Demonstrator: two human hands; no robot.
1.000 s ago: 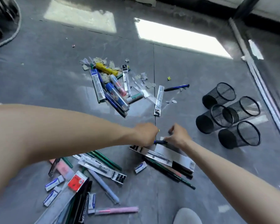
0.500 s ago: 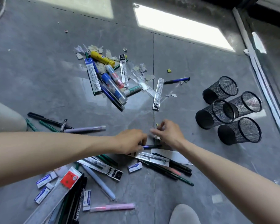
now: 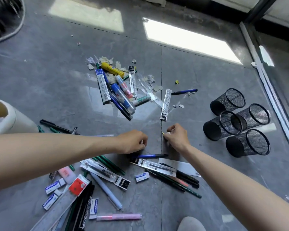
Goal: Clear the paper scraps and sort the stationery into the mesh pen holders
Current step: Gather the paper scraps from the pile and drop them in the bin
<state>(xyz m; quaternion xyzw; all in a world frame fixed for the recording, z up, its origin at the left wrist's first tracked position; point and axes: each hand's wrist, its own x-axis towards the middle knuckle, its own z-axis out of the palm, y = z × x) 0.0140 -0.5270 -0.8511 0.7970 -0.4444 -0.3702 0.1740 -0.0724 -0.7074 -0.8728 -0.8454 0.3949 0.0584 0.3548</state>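
Both hands hover low over the grey floor at the frame's middle. My left hand point(image 3: 133, 141) is curled, a small white scrap showing at its fingertips. My right hand point(image 3: 176, 136) pinches small paper scraps, one with a yellow tip. A blue pen point(image 3: 151, 155) lies just below both hands. Beyond them sits a heap of torn paper scraps point(image 3: 107, 61) mixed with a yellow glue stick point(image 3: 112, 70), markers and packaged refills. Several black mesh pen holders point(image 3: 223, 125) lie on their sides at the right, openings facing me.
Erasers point(image 3: 141, 177), pencils, packaged pens, a ruler and a pink highlighter point(image 3: 119, 217) litter the near floor. A white bin point(image 3: 12, 117) stands at the left edge. A blue pen point(image 3: 183, 92) and a yellow scrap point(image 3: 177, 82) lie farther out. A metal door track point(image 3: 272, 97) runs along the right.
Both hands have moved away from the pen packages toward the bare floor ahead and spread apart. The right hand now pinches scraps. The camera has tilted, bringing the white bin into view.
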